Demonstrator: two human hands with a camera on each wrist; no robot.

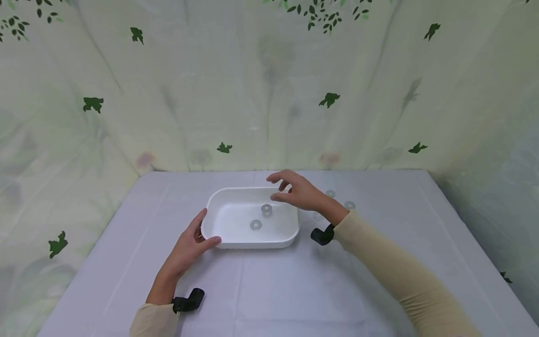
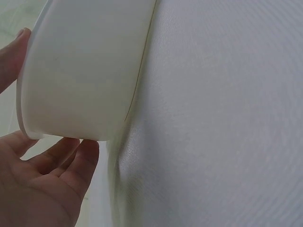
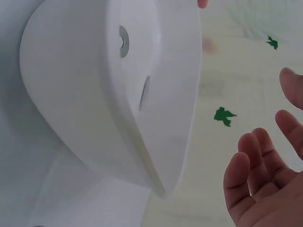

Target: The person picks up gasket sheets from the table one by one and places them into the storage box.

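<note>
A white, round-cornered tray (image 1: 236,236) sits on the table. My left hand (image 1: 189,248) grips its left end, thumb on the near rim and fingers against the end wall; in the left wrist view the fingers (image 2: 87,156) bend against that wall. Over the tray's right far side is my right hand (image 1: 294,189), fingers parted and loosely bent with nothing between them. Inside the tray, one translucent ring-shaped washer (image 1: 256,225) lies flat. Another washer (image 1: 266,209) shows blurred beneath the right hand; the right wrist view has this washer (image 3: 145,92) nearly edge-on.
On the table right of the tray, near the right wrist, are more clear washers (image 1: 349,205), one partly hidden by the forearm. White cloth (image 1: 269,290) covers the table. A pale curtain (image 1: 210,93) with green bird shapes hangs behind and at the sides.
</note>
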